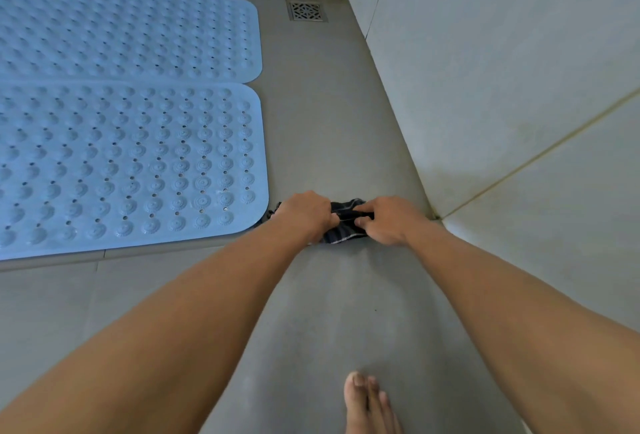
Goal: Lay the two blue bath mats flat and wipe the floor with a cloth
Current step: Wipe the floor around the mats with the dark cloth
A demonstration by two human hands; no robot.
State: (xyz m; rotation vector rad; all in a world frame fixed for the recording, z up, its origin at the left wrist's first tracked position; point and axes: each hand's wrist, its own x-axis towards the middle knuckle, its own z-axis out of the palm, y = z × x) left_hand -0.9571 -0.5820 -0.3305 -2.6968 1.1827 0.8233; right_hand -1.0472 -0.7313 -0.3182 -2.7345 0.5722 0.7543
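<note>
Two blue bath mats lie flat side by side on the grey floor at the left: the far mat [128, 31] and the near mat [131, 163], edges touching. A dark striped cloth [343, 220] is bunched on the floor just right of the near mat's corner. My left hand [306, 213] grips its left end. On the cloth's right end my right hand [384, 220] pinches it. Both arms reach forward from the bottom of the view.
A square metal floor drain [306, 10] sits at the far corner. A tiled wall [502, 87] runs along the right side. My bare foot [369, 402] stands at the bottom edge. Bare grey floor [329, 312] lies between my arms.
</note>
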